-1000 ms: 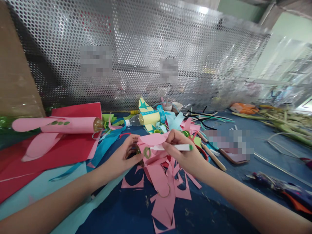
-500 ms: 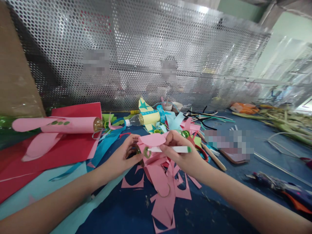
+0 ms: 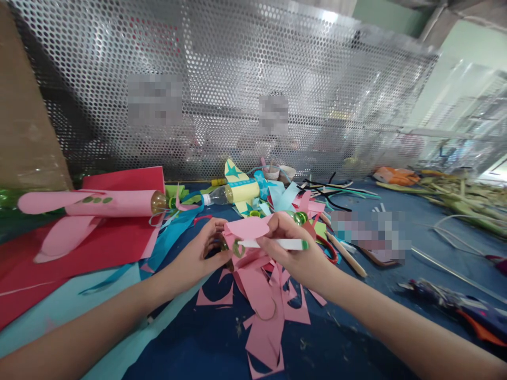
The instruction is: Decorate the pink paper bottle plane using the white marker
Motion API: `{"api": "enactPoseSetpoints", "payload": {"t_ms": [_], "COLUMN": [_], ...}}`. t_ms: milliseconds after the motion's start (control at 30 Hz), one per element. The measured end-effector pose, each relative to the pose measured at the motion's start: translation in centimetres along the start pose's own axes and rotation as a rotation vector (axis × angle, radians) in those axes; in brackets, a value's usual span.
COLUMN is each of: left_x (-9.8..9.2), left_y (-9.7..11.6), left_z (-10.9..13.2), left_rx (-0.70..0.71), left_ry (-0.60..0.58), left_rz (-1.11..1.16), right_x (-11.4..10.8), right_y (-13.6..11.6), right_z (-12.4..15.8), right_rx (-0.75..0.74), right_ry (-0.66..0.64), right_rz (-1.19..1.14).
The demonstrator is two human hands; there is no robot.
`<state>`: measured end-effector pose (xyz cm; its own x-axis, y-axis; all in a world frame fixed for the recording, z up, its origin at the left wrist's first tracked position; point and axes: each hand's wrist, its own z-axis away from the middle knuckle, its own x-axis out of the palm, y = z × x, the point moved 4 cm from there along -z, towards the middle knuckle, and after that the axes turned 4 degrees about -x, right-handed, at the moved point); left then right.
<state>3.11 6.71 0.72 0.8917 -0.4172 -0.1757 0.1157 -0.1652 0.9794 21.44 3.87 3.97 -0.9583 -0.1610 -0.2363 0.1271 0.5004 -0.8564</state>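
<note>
My left hand (image 3: 200, 256) is closed round the left end of a pink paper-covered bottle (image 3: 247, 228), thumb below and fingers above. Between the thumb and fingers of my right hand (image 3: 297, 250) is a white marker (image 3: 285, 244) with a green end. Its tip points left and meets a green oval (image 3: 238, 248) drawn on the pink paper. The fingers of the right hand also rest near the paper's right edge. Pink paper scraps (image 3: 265, 327) lie in a heap below. To the left is a pink paper-wrapped bottle plane (image 3: 119, 203) with several green ovals.
A yellow paper-wrapped bottle (image 3: 244, 191) lies behind my hands. Red-handled scissors (image 3: 331, 250) and a wooden stick (image 3: 348, 257) lie to the right, near a blurred phone (image 3: 376, 253). Red paper (image 3: 106, 243) covers the left. A perforated metal screen (image 3: 225, 79) stands behind.
The marker and my right hand have shifted very slightly left, the tip staying at the green oval. My left hand keeps its place on the bottle.
</note>
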Motion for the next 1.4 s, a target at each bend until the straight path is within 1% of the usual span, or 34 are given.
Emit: {"api": "enactPoseSetpoints", "payload": {"t_ms": [200,433,567,900,1200,1400], "left_x": [-0.03,-0.09,-0.15,-0.18,-0.2,-0.18], "left_y": [0.08,-0.16,-0.33,-0.55,-0.48,-0.53], "left_z": [0.08,0.09,0.05,-0.04,-0.08,-0.05], "left_rx": [-0.013,-0.023,-0.019,0.008,0.005,-0.007], "left_ry": [-0.006,-0.011,-0.003,-0.008,-0.005,-0.008], "left_rz": [-0.021,-0.026,-0.024,-0.024,-0.036,-0.051], "right_x": [-0.22,-0.62,-0.67,-0.43,-0.39,-0.34], "right_y": [-0.17,0.48,0.34,0.52,0.05,0.09], "right_z": [-0.03,0.03,0.02,0.14,0.09,0.03], "right_rx": [0.004,0.049,0.032,0.075,0.052,0.066], "right_ry": [0.01,0.036,0.049,-0.006,-0.002,0.0], "right_rz": [0.01,0.046,0.072,0.002,0.002,0.006]}}
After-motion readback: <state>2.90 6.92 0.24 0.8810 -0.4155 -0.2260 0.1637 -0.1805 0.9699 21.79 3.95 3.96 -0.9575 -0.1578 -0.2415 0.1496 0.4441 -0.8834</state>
